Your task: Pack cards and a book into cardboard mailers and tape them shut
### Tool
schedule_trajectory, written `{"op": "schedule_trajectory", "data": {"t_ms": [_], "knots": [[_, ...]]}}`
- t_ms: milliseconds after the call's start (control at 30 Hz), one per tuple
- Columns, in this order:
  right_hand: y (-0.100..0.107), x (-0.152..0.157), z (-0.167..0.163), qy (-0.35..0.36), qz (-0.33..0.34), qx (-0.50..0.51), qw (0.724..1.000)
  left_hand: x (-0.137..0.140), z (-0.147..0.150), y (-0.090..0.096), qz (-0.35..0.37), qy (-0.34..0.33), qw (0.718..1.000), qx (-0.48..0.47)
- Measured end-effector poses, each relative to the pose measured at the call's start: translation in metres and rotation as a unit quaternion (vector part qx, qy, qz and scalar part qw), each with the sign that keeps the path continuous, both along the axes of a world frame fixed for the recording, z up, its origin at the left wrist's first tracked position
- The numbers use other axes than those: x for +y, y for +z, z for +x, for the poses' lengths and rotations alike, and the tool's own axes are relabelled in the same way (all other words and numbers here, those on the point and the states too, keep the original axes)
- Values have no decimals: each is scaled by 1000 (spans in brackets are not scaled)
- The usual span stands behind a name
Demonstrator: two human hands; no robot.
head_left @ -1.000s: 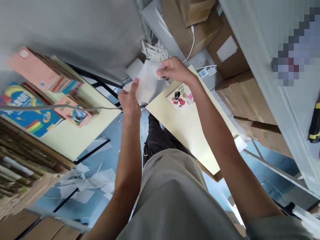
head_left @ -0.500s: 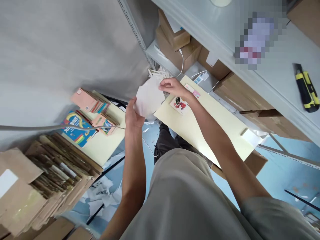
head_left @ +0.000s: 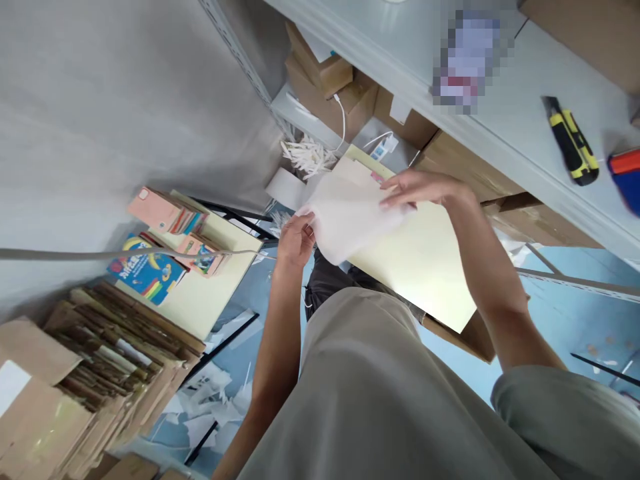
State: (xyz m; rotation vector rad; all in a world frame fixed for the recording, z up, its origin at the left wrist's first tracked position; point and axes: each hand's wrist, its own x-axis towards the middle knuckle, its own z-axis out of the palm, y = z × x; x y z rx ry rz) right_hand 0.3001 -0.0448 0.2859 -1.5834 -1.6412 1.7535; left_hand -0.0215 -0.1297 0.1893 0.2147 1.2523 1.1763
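The left hand [head_left: 296, 239] pinches one edge of a thin white sheet [head_left: 350, 217] above the pale bench [head_left: 425, 267], the right hand [head_left: 425, 189] lies flat on it with fingers spread, and uneven pulling could tear or crease it.

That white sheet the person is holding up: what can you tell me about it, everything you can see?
The white sheet looks thin and slightly see-through, like tissue or a soft plastic sleeve; which one is unclear. It is plain, unprinted, a little blurred, and spread out nearly flat and tilted in the air above a pale yellow board. The left hand pinches its lower left edge, and the right hand lies with fingers stretched across its upper right edge. It hides part of the board behind it.
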Motion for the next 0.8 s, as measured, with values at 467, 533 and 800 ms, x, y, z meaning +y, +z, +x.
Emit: {"op": "schedule_trajectory", "data": {"t_ms": [467, 533, 800], "knots": [[-3, -152, 81, -67, 12, 42, 997, 6, 58, -12, -30, -88, 995, 21], [2, -159, 84, -98, 20, 50, 994, 7, 66, -8, -14, -97, 994, 43], [31, -156, 102, -190, 44, 62, 979, 19, 52, 11, 93, -79, 981, 150]]}}
